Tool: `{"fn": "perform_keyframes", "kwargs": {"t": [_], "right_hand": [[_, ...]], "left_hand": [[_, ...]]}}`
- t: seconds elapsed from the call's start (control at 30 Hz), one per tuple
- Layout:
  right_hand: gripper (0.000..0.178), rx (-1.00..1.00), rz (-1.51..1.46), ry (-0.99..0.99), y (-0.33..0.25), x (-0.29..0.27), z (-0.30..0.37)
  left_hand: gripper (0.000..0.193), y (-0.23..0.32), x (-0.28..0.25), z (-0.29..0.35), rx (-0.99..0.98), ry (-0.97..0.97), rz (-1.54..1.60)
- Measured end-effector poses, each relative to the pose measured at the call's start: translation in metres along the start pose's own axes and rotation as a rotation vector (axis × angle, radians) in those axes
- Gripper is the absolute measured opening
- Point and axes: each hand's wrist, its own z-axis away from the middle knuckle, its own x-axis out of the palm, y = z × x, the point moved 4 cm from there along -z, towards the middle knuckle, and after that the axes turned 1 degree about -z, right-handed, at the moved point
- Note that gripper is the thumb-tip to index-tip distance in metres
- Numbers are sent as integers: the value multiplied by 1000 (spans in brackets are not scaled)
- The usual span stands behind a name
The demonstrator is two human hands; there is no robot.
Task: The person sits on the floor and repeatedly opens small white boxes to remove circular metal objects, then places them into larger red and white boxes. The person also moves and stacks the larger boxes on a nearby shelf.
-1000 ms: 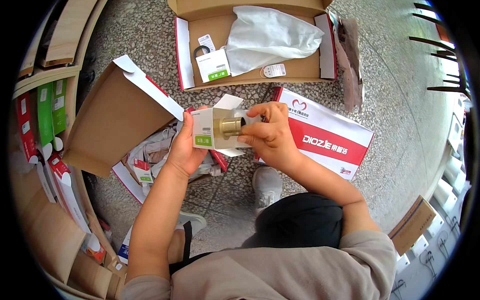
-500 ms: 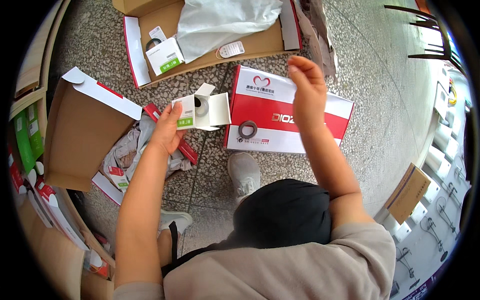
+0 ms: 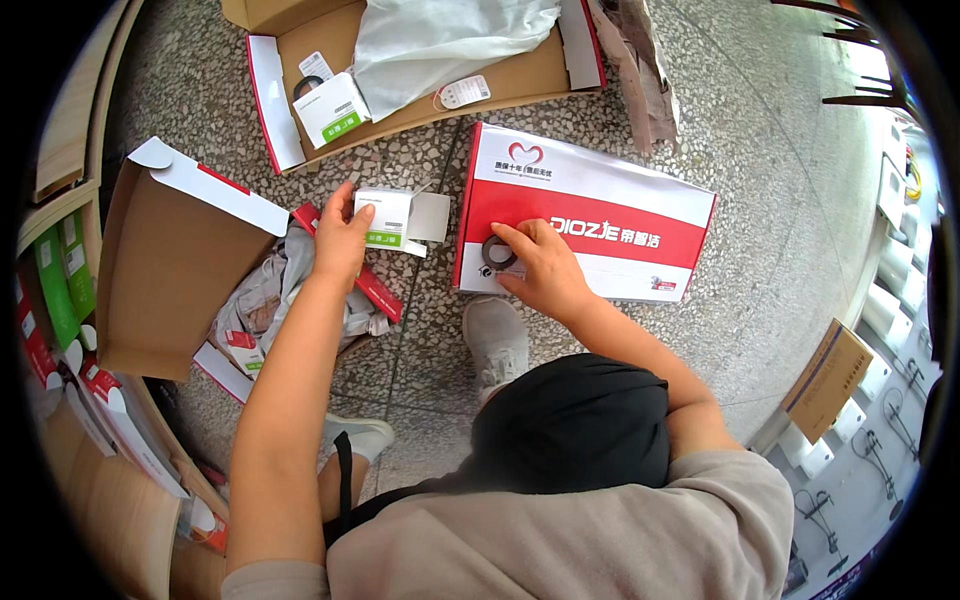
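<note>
My left hand (image 3: 345, 235) grips a small white carton (image 3: 378, 212) with a green label, its end flaps hanging open to the right. What lies inside the carton is hidden from this angle. My right hand (image 3: 550, 268) is at a dark grey ring, perhaps a tape roll (image 3: 486, 262), which lies on the flat red-and-white box (image 3: 600, 272). Thumb and forefinger close around the ring's two edges. The flat box rests shut on the speckled floor just right of the carton.
Beyond, an open cardboard box (image 3: 420, 122) holds a white cloth bag (image 3: 450, 45), another small carton (image 3: 330, 108) and a tag (image 3: 464, 92). At left stands a second open box (image 3: 185, 270) with crumpled wrapping (image 3: 265, 290). Shelves (image 3: 130, 490) line the left side; torn brown paper (image 3: 640, 75) lies behind.
My right hand has come down from above the flat box to the dark ring. My left hand has turned the small carton, so its opening no longer shows the roll inside.
</note>
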Motion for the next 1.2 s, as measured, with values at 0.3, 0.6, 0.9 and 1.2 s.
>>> {"fn": "perform_keyframes", "kwargs": {"t": [0.3, 0.6, 0.9, 1.2], "right_hand": [[39, 50, 94, 25, 6, 7, -7], [23, 378, -1057, -36, -27, 23, -88], [22, 502, -1281, -63, -37, 35, -109], [18, 571, -1304, -79, -23, 43, -101]], "left_hand": [[44, 12, -16, 26, 422, 145, -480], [40, 55, -25, 35, 503, 141, -375], [64, 129, -37, -57, 492, 231, -835], [80, 121, -35, -74, 394, 89, -874]]}}
